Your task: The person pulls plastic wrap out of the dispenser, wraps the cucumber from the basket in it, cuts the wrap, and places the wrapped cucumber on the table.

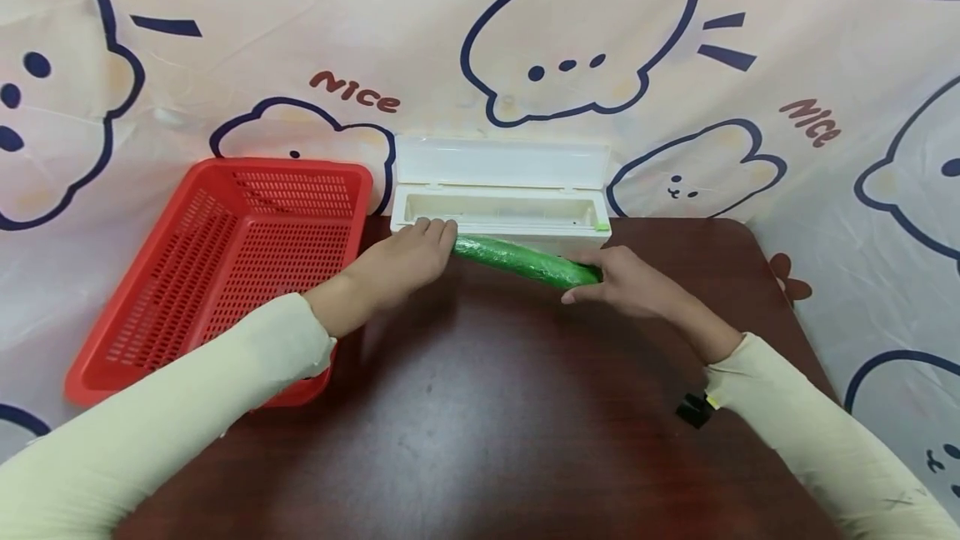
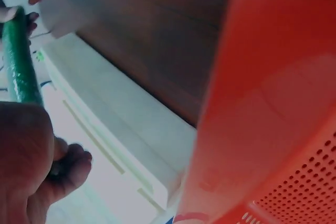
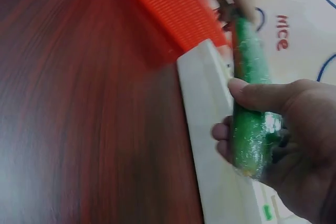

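Note:
A green cucumber with a shiny clear film around it is held lengthwise in front of a long white box, whose lid stands raised at the back. My left hand grips the cucumber's left end, fingers over the top. At the other end, my right hand holds it between thumb and fingers; the right wrist view shows the thumb lying across the film. The cucumber tilts down slightly to the right and overlaps the box's front edge in the head view.
A red perforated basket stands on the left, beside the left forearm. Under everything is a dark reddish-brown table. A cartoon-printed curtain hangs behind. A small green tab sits at the box's right end.

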`<state>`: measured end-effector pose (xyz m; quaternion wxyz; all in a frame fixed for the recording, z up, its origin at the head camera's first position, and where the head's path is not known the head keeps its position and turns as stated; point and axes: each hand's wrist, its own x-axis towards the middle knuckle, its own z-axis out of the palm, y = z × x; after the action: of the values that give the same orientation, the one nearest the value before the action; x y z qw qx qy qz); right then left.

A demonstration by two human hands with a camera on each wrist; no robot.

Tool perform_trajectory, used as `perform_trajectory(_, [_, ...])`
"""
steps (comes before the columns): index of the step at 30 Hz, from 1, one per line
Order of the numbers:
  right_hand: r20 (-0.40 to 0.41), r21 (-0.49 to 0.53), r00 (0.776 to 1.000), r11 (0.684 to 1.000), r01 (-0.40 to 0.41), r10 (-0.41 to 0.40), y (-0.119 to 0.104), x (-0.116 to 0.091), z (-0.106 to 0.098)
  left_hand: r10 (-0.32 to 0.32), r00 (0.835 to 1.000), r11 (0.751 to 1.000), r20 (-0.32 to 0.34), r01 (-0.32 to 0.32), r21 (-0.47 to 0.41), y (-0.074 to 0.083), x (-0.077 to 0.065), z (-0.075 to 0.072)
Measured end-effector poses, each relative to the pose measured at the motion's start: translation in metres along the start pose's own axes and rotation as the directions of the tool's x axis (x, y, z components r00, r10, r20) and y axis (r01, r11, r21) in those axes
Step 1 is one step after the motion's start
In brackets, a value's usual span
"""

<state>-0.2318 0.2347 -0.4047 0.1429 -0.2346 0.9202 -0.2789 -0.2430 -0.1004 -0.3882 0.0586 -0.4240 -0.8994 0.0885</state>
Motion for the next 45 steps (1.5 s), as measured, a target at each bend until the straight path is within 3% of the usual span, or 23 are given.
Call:
perform_trajectory(3, [0.036,0.031,0.999,0.999,-0.035,0.034,-0.002,-0.001,-0.003,0.021,1.0,1.0,-0.003,-0.021,0.017,0.003,-0.002,-0.005])
perform_trajectory(6, [-0.004,-0.007,1.0,1.0,-0.008,0.008,-0.001,-0.002,-0.002,0.003,1.0,0.989,0.009,-0.001,-0.149,0.001,-0.001,-0.01])
perform_trajectory(8, [-0.059,-0.056,0.998,0.998,0.025,-0.029,-0.002,-0.002,-0.001,-0.02,0.999,0.956,0.024,0.026,-0.293,-0.002,0.001,-0.015])
perform_trajectory(10, [-0.122,-0.113,0.989,0.992,0.064,-0.078,-0.002,-0.003,0.001,-0.05,0.996,0.901,0.072,0.076,-0.427,-0.006,0.003,-0.018])
perform_trajectory(15, [-0.217,-0.279,0.949,0.946,0.164,-0.228,-0.006,-0.005,0.002,-0.04,0.977,0.792,0.21,0.159,-0.589,-0.017,0.006,-0.023])
perform_trajectory(17, [-0.228,-0.335,0.933,0.922,0.193,-0.278,-0.007,-0.006,0.003,-0.027,0.977,0.775,0.211,0.154,-0.613,-0.02,0.005,-0.022])
perform_trajectory(20, [-0.229,-0.382,0.919,0.898,0.218,-0.32,-0.009,-0.006,0.003,-0.032,0.986,0.77,0.163,0.129,-0.625,-0.02,0.005,-0.018])
perform_trajectory(22, [-0.218,-0.38,0.919,0.896,0.229,-0.327,-0.009,-0.005,0.003,-0.052,0.992,0.777,0.116,0.113,-0.62,-0.018,0.004,-0.015])
perform_trajectory(25, [-0.192,-0.334,0.937,0.918,0.216,-0.291,-0.009,-0.003,0.003,-0.105,0.993,0.79,0.046,0.111,-0.603,-0.012,0.002,-0.011])
perform_trajectory(28, [-0.144,-0.233,0.966,0.956,0.18,-0.217,-0.008,-0.001,0.0,-0.141,0.99,0.849,-0.017,0.112,-0.516,-0.004,-0.001,-0.008])
perform_trajectory(31, [-0.079,-0.121,0.987,0.984,0.128,-0.139,-0.007,0.001,-0.004,-0.119,0.988,0.945,-0.097,0.083,-0.317,0.004,-0.004,-0.008])
perform_trajectory(33, [-0.026,-0.06,0.996,0.995,0.085,-0.087,-0.005,0.002,-0.006,-0.076,0.985,0.988,-0.154,0.054,-0.146,0.01,-0.005,-0.008])
perform_trajectory(35, [0.033,0.0,0.999,0.999,0.037,-0.037,-0.002,0.004,-0.007,-0.035,0.978,0.999,-0.205,0.037,0.007,0.015,-0.006,-0.007])
perform_trajectory(38, [0.117,0.082,0.993,0.996,-0.043,0.034,0.002,0.004,-0.008,0.015,0.968,0.989,-0.25,0.022,0.145,0.02,-0.008,-0.006])
perform_trajectory(41, [0.17,0.147,0.983,0.984,-0.099,0.073,0.004,0.002,-0.01,0.049,0.971,0.994,-0.234,-0.024,0.109,0.022,-0.008,-0.006])
perform_trajectory(45, [0.156,0.147,0.985,0.984,-0.099,0.075,0.006,0.0,-0.01,0.017,0.986,0.99,-0.164,-0.039,-0.132,0.019,-0.007,-0.009])
